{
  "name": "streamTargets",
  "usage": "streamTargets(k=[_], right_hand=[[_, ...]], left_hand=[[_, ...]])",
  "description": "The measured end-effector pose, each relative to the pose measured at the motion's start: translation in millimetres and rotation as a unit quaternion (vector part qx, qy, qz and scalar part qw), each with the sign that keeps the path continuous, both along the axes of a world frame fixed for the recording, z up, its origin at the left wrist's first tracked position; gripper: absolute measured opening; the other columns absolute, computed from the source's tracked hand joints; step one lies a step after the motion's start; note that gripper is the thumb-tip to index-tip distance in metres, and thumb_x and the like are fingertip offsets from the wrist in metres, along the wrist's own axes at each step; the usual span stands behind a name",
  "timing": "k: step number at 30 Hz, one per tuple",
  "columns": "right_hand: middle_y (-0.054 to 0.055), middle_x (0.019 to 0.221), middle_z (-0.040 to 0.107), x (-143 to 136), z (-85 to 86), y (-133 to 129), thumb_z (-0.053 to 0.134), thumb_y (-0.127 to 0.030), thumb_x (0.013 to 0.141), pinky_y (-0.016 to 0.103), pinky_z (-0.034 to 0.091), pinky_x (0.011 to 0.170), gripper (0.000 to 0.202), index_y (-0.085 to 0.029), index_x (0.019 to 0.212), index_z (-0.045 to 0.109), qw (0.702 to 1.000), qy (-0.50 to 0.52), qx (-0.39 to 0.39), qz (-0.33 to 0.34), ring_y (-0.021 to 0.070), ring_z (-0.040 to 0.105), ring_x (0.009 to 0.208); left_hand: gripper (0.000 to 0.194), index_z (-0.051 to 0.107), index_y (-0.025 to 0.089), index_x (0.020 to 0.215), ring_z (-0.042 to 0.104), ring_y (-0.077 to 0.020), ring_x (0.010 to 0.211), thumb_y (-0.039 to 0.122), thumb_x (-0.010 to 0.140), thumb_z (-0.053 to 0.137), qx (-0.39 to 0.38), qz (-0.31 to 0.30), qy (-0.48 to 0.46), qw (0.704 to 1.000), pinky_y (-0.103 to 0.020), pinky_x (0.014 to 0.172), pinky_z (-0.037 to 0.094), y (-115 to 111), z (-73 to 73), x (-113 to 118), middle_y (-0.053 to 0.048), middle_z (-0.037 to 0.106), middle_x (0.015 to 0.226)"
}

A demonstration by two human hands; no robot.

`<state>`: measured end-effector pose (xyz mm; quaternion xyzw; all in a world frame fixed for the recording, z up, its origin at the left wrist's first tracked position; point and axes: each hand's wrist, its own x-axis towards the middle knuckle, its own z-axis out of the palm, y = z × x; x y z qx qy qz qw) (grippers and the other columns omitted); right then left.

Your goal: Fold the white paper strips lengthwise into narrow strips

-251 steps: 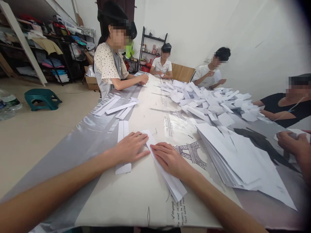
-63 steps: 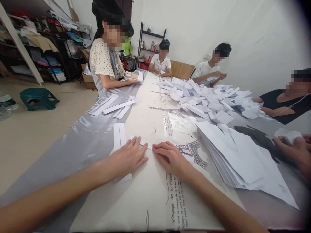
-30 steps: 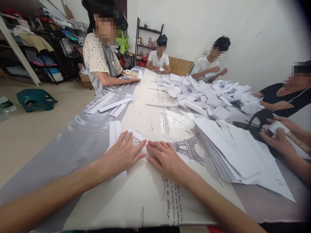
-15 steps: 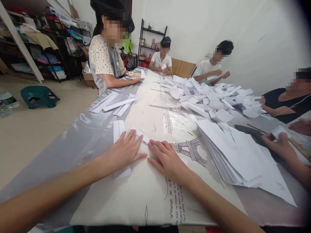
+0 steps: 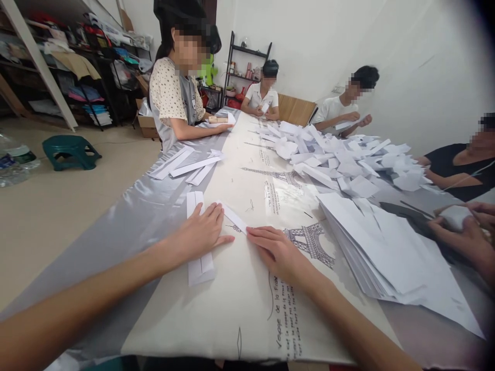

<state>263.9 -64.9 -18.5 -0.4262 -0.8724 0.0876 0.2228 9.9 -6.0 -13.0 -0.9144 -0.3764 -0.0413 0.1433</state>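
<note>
A white sheet of paper [image 5: 201, 268], folded into a narrow strip with a crease line, lies on the tablecloth beneath my left hand [image 5: 204, 226]. That hand presses flat on it, fingers stretched out and thumb apart. From under its fingertips a slim paper flap [image 5: 234, 216] slants toward my right hand [image 5: 276, 252]. The right fingertips are pressed together on the flap's lower end; the thumb is partly hidden below them. Farther up the table lie several folded paper strips [image 5: 193, 164].
A stack of white sheets [image 5: 371, 252] lies to the right, with a heap of folded papers [image 5: 344, 154] behind it. Several people sit or stand around the table, handling paper. A green stool [image 5: 71, 152] stands on the floor at left.
My right fingers have drawn together and moved slightly away from the left hand, onto the flap's end. The left hand stays on the paper. The view has shifted a little.
</note>
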Motion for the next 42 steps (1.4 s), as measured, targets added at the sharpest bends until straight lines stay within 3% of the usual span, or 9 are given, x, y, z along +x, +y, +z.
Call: streamTargets(k=[2,6,11,15,19,23,27,33,42], right_hand=[[0.007,0.138,0.066,-2.6,-1.9,-0.3,0.045,-0.007,0.1,0.05,0.051,0.104,0.039,-0.021,0.127,0.069,1.0,0.001,0.01,-0.007,0.026,0.06,0.126],[0.007,0.14,0.064,-4.8,0.4,-0.9,0.045,-0.003,0.098,0.048,0.051,0.103,0.041,-0.021,0.128,0.068,1.0,-0.006,0.006,-0.014,0.0253,0.06,0.125],[0.005,0.133,0.069,3.0,7.4,-0.2,0.051,-0.011,0.1,0.047,0.053,0.099,0.032,-0.022,0.122,0.071,1.0,-0.006,0.007,-0.01,0.0239,0.064,0.118],[0.004,0.118,0.075,10.1,10.6,-0.3,0.058,-0.013,0.097,0.045,0.055,0.093,0.023,-0.021,0.11,0.075,1.0,-0.01,0.016,-0.014,0.0235,0.067,0.104],[0.004,0.118,0.075,9.5,9.3,-0.5,0.056,-0.012,0.098,0.043,0.055,0.089,0.021,-0.019,0.102,0.076,0.999,-0.027,0.033,-0.006,0.0225,0.066,0.1],[0.004,0.119,0.074,6.2,10.4,-0.8,0.055,-0.011,0.099,0.042,0.056,0.087,0.023,-0.019,0.097,0.077,0.999,-0.031,0.028,-0.002,0.0212,0.065,0.096],[0.004,0.121,0.072,11.4,19.2,-0.4,0.053,-0.014,0.1,0.041,0.056,0.088,0.025,-0.021,0.102,0.077,0.999,-0.035,0.004,0.013,0.0223,0.063,0.101],[0.002,0.134,0.068,35.7,25.4,2.5,0.058,-0.021,0.1,0.042,0.054,0.098,0.032,-0.027,0.129,0.068,0.995,-0.058,-0.033,0.068,0.0234,0.059,0.118],[0.006,0.132,0.066,30.9,27.5,-1.5,0.057,-0.02,0.099,0.042,0.057,0.093,0.024,-0.023,0.117,0.072,0.996,-0.075,-0.027,0.046,0.0243,0.059,0.119]], left_hand=[[0.062,0.055,-0.001,0.138,0.042,-0.0407,0.142,0.049,0.107,0.038,0.001,-0.024,-0.016,1.0,-0.059,0.115,0.031,0.8,-0.4,1.0,-0.031,0.049,0.147],[0.055,0.043,0.016,0.153,0.036,-0.0336,0.148,0.047,0.11,0.026,-0.069,-0.129,-0.039,0.989,-0.049,0.119,0.027,4.2,-4.0,1.6,-0.019,0.042,0.157],[0.074,0.028,0.021,0.161,0.024,-0.0382,0.152,0.067,0.103,0.022,-0.14,-0.106,-0.027,0.984,-0.053,0.119,0.023,4.1,-5.5,-0.1,-0.016,0.025,0.166],[0.073,0.037,0.017,0.157,0.029,-0.037,0.151,0.065,0.104,0.022,-0.118,-0.112,-0.03,0.986,-0.055,0.12,0.022,3.4,-4.4,0.4,-0.019,0.033,0.162],[0.06,0.048,0.011,0.148,0.035,-0.0319,0.149,0.05,0.11,0.023,-0.061,-0.159,-0.061,0.984,-0.051,0.122,0.021,4.4,-7.4,3.8,-0.019,0.043,0.157],[0.052,0.035,0.017,0.157,0.037,-0.0258,0.148,0.042,0.111,0.029,-0.088,-0.228,-0.057,0.968,-0.039,0.122,0.028,3.0,-8.0,7.2,-0.013,0.041,0.159],[0.062,0.025,0.017,0.161,0.035,-0.0293,0.149,0.05,0.109,0.03,-0.115,-0.228,-0.041,0.966,-0.044,0.122,0.026,0.4,-4.8,9.1,-0.013,0.04,0.16],[0.056,0.042,0.016,0.152,0.04,-0.0297,0.146,0.049,0.11,0.028,-0.1,-0.223,-0.044,0.969,-0.043,0.12,0.028,1.3,-4.6,9.9,-0.013,0.045,0.157],[0.051,0.056,0.008,0.135,0.055,-0.0311,0.131,0.044,0.109,0.031,-0.018,-0.236,-0.053,0.97,-0.045,0.11,0.041,4.2,-0.8,5.7,-0.019,0.058,0.14]])
